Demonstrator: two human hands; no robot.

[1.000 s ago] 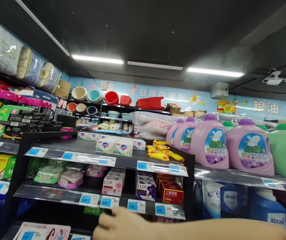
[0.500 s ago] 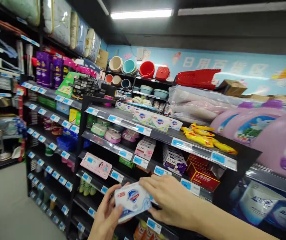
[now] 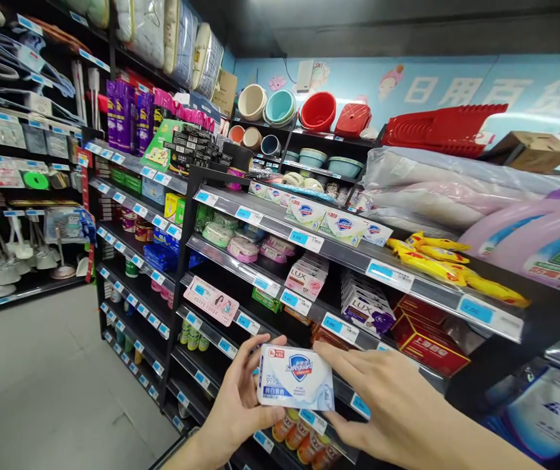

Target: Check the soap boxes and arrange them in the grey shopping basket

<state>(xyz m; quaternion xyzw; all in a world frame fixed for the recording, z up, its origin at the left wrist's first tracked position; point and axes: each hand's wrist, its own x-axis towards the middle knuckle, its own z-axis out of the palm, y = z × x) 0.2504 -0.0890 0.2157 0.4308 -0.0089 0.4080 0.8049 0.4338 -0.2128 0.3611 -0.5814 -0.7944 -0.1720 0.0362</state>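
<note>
I hold a white Safeguard soap box (image 3: 295, 377) in front of the black shelf unit (image 3: 505, 329), face toward me. My left hand (image 3: 239, 399) grips its left end from below with thumb and fingers curled round it. My right hand (image 3: 388, 405) pinches its right end, fingers on top. More Safeguard boxes (image 3: 339, 225) lie on the top shelf, with yellow packets (image 3: 449, 261) to their right. LUX soap boxes (image 3: 368, 307) and red boxes (image 3: 429, 336) fill the shelf below.
Price tags (image 3: 390, 275) line every shelf edge. Pink detergent jugs (image 3: 539, 238) stand at the right. Basins (image 3: 280, 108) and red racks (image 3: 444, 124) sit on the back wall shelves. Bedding packs (image 3: 177, 39) top the left shelving. Grey floor (image 3: 49, 385) opens to the left.
The view has swung left and down. Both hands have risen a little with the soap box, and the box now faces me more squarely.
</note>
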